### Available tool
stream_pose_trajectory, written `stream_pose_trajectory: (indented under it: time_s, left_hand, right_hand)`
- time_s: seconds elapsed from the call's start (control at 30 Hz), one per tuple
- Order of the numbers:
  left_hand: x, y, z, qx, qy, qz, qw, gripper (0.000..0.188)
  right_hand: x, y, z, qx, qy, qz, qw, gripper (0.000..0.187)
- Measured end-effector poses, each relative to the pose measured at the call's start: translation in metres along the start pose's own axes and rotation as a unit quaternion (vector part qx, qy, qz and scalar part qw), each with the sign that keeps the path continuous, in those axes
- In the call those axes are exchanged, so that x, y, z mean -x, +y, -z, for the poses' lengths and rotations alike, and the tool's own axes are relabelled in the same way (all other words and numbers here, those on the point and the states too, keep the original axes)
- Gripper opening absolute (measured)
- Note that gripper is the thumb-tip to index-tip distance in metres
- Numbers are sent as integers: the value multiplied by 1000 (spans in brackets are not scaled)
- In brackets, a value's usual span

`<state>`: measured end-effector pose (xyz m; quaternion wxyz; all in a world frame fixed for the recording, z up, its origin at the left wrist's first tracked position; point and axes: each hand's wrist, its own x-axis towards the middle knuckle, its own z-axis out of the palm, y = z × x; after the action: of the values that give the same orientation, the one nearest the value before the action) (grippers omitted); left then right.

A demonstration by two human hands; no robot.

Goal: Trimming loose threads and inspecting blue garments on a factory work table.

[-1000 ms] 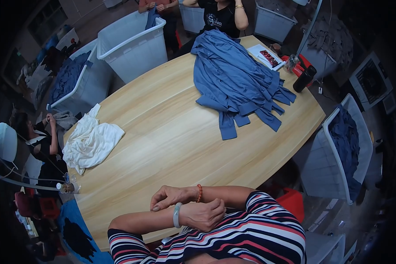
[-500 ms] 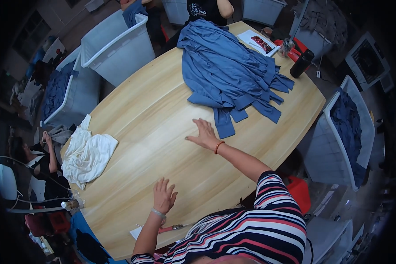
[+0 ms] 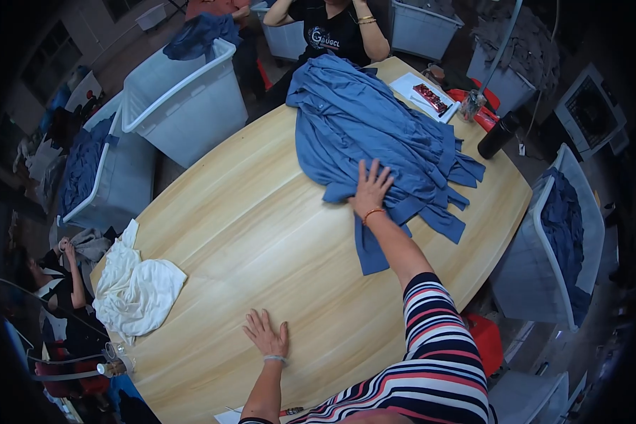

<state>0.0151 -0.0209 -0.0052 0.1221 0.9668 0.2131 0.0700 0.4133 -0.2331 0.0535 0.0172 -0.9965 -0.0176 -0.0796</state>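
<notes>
A pile of blue long-sleeved shirts point(image 3: 360, 120) lies across the far right part of the wooden table point(image 3: 247, 233), with cuffs and sleeves spread toward me. My right hand point(image 3: 372, 189) rests on the near edge of the pile, its fingers spread over the cloth. Lower down, my left hand point(image 3: 268, 336) lies flat on bare wood, fingers apart, holding nothing. To its left is a crumpled white garment point(image 3: 140, 293). Near my left forearm, a small red-handled tool point(image 3: 290, 410) lies at the table's near edge, partly cut off from sight.
A black bottle point(image 3: 498, 136) and a white sheet point(image 3: 411, 86) with a red patterned item stand beyond the pile. Large white bins point(image 3: 184, 95) surround the table; the right bin point(image 3: 526, 254) holds blue cloth. One person point(image 3: 339, 35) sits at the far side, another point(image 3: 67, 297) at the left.
My right hand has moved forward from above the table onto the blue shirts. My left hand has come down flat on the wood. The view has shifted slightly.
</notes>
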Motion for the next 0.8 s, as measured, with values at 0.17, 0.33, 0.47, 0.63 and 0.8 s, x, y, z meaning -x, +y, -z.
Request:
stream_pose_trajectory:
  time_s: [0.17, 0.33, 0.47, 0.63, 0.8]
  left_hand:
    - [1, -3, -3, 8, 0, -5, 1000, 65]
    - [2, -1, -4, 15, 1, -8, 1000, 65]
    - [2, -5, -4, 10, 22, -10, 1000, 60]
    - [-7, -3, -6, 14, 36, -12, 999, 59]
    - [-1, 0, -5, 19, 31, -8, 999, 59]
  right_hand:
    - [-38, 58, -12, -71, -56, -73, 993, 90]
    - [-32, 66, -30, -63, -32, -34, 997, 78]
    - [-23, 55, -19, -71, -45, -22, 996, 71]
    - [40, 52, -39, -118, 70, 78, 988, 63]
    - [147, 50, -72, -120, 79, 177, 974, 66]
